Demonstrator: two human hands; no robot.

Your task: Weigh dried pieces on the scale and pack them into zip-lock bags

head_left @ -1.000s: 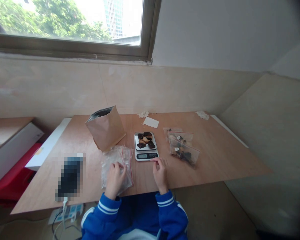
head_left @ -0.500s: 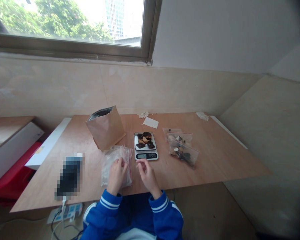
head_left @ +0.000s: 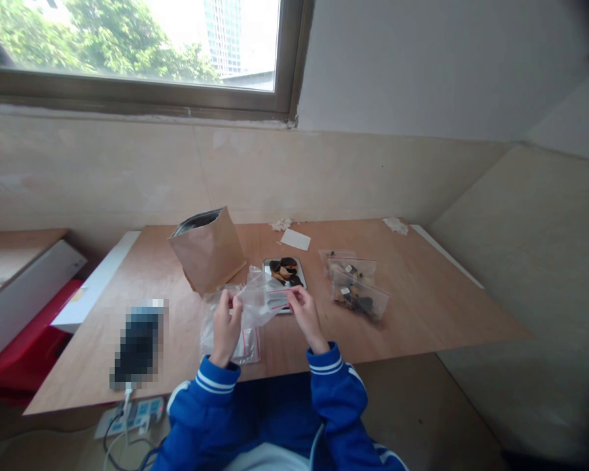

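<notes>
Between my two hands a clear zip-lock bag (head_left: 258,302) with a red seal line is stretched out. My left hand (head_left: 227,324) pinches its left side, and my right hand (head_left: 304,314) pinches the red-lined edge on the right. The bag partly covers a small kitchen scale (head_left: 300,269), on whose pan dark brown dried pieces (head_left: 285,269) lie. Under my left hand rests a stack of clear zip-lock bags (head_left: 248,350). A brown paper bag (head_left: 211,252), its top open, stands beyond it.
Several filled zip-lock bags (head_left: 358,297) lie right of the scale. Behind it are a white card (head_left: 295,239) and white scraps (head_left: 281,224); more scraps (head_left: 395,226) lie far right. A blurred dark device (head_left: 137,343) with a cable sits left. A power strip (head_left: 130,417) is below the table edge.
One clear zip-lock bag has come up off the stack and is now held in both hands. My right hand moved right and away from me, over the scale's front.
</notes>
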